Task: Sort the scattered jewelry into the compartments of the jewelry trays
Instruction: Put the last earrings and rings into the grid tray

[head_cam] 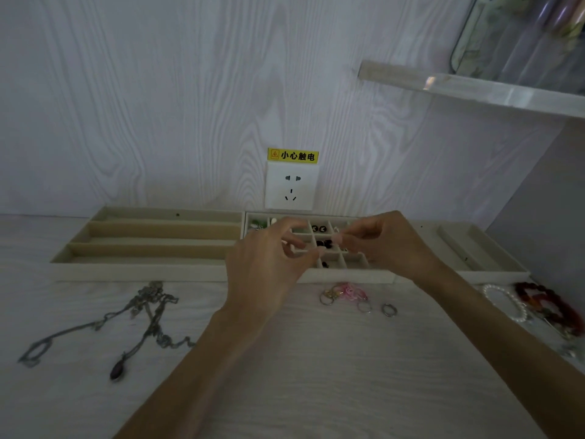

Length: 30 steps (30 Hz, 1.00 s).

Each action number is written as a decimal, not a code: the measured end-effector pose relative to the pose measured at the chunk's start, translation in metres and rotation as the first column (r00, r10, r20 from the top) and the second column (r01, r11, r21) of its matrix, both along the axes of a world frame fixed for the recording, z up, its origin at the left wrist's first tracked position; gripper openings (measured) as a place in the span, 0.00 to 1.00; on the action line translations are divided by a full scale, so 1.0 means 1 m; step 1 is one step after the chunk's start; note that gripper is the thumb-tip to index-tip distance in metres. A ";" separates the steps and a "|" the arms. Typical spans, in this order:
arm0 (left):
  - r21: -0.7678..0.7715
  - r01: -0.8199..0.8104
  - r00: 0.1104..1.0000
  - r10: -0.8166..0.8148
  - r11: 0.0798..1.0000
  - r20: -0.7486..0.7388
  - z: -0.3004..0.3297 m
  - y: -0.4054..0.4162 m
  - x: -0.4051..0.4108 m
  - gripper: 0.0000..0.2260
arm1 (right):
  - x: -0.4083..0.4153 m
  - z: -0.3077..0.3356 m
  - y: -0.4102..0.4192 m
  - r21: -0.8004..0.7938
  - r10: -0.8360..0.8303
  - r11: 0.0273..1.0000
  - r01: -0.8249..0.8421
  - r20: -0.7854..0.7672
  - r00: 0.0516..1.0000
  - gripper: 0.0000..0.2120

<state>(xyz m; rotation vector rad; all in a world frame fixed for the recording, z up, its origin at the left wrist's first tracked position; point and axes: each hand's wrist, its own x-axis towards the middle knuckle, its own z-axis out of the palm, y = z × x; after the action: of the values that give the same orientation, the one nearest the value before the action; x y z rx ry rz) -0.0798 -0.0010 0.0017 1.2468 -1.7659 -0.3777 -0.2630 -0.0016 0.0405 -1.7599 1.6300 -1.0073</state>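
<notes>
A white socket (291, 186) is mounted on the pale wood-grain wall (158, 106), with a yellow warning label (292, 155) fixed just above it. At upper right, a clear shelf (474, 87) is seen, carrying a transparent container (519, 36).

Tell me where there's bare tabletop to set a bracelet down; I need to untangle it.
Free: the table between the necklaces and the rings, though both forearms cross it. Crowded: the right edge, with the pearl bracelet and red bracelet.
</notes>
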 end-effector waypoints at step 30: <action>0.063 -0.043 0.997 0.039 0.997 0.063 -0.004 -0.004 0.006 0.09 | -0.005 -0.019 -0.011 0.127 0.056 0.992 -0.026 -0.239 0.969 0.02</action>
<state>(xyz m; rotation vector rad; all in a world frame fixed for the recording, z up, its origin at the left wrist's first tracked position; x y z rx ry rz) -0.0735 -0.0053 -0.0018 1.3508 -1.7894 -0.3787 -0.2682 -0.0130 0.0215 -1.8828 1.7533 -0.6778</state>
